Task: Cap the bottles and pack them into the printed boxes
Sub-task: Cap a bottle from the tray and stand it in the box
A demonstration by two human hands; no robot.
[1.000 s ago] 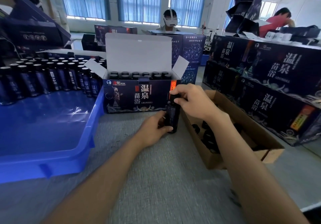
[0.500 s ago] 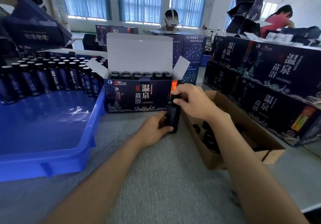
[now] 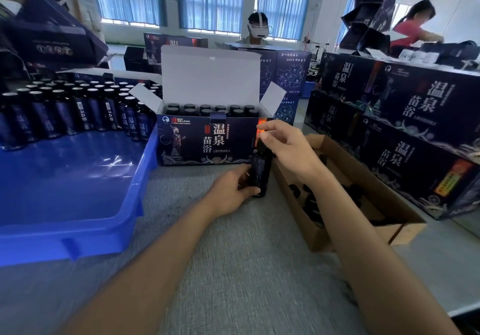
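Note:
A dark bottle (image 3: pixel 260 172) stands upright on the grey table just in front of the open printed box (image 3: pixel 205 141). My left hand (image 3: pixel 231 191) grips its lower body. My right hand (image 3: pixel 288 147) pinches the black cap at its top. The printed box has its white lid up and holds several capped bottles (image 3: pixel 213 110). Many more dark bottles (image 3: pixel 78 108) stand at the back of the blue tray (image 3: pixel 78 199) on the left.
A brown cardboard box (image 3: pixel 384 197) with loose black caps (image 3: pixel 311 199) lies to the right of the bottle. Stacked closed printed boxes (image 3: pixel 405 124) wall off the right side. Other people work behind the far boxes.
My right hand has turned slightly on the cap, its fingers shifting. The bottle and my left hand stay in place.

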